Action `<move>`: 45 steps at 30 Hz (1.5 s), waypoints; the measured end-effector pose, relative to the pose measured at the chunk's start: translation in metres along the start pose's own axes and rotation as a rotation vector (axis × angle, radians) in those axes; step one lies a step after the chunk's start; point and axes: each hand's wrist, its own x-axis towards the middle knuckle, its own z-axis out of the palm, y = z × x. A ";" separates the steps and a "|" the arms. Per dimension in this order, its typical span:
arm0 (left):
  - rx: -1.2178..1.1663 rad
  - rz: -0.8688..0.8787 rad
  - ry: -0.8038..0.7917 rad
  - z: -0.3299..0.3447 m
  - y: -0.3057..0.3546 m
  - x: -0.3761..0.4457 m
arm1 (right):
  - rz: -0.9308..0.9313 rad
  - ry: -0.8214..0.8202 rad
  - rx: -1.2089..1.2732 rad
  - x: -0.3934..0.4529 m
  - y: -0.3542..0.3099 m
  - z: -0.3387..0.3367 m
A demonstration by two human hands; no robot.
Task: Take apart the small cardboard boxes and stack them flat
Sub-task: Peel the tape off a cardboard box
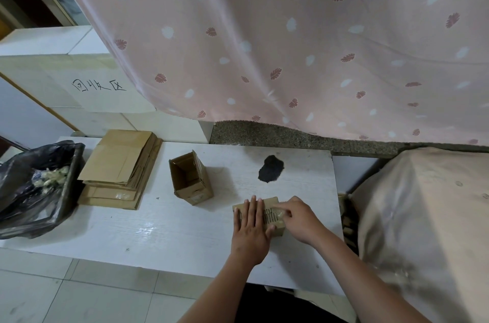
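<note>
White bench (pixel 148 230) before pink leaf-print curtain (pixel 291 45), left hand (pixel 251 230) flat with straight fingers pressing taped box (pixel 267 214) at near right, right hand (pixel 299 218) pinching its tape, open box (pixel 190 177) at centre, flattened stack (pixel 119 166) at left.

You are in a plain home room, with a pink leaf curtain (pixel 291 39), a white table (pixel 158 230) and a tiled floor (pixel 66 293).

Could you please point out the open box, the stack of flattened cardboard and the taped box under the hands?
open box (pixel 194 191): head view, front wall.
flattened cardboard stack (pixel 119 158): head view, top sheet.
taped box (pixel 272 202): head view, top face.
</note>
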 end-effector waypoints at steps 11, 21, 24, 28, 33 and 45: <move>-0.001 0.019 -0.008 0.001 -0.003 -0.001 | 0.073 0.168 -0.026 0.000 0.016 -0.011; 0.088 0.137 0.016 -0.001 -0.010 -0.010 | 0.091 0.250 -0.075 -0.002 0.038 -0.012; 0.129 0.134 0.079 -0.002 -0.008 -0.013 | 0.079 0.261 -0.047 -0.002 0.037 -0.012; 0.122 0.086 0.009 0.000 -0.011 -0.010 | 0.072 0.203 0.034 -0.004 0.034 -0.013; 0.138 0.103 0.028 -0.005 0.006 -0.014 | 0.035 0.099 0.051 -0.005 0.031 -0.005; -0.230 0.124 0.201 -0.026 0.012 0.002 | 0.054 0.150 0.341 -0.013 0.006 -0.039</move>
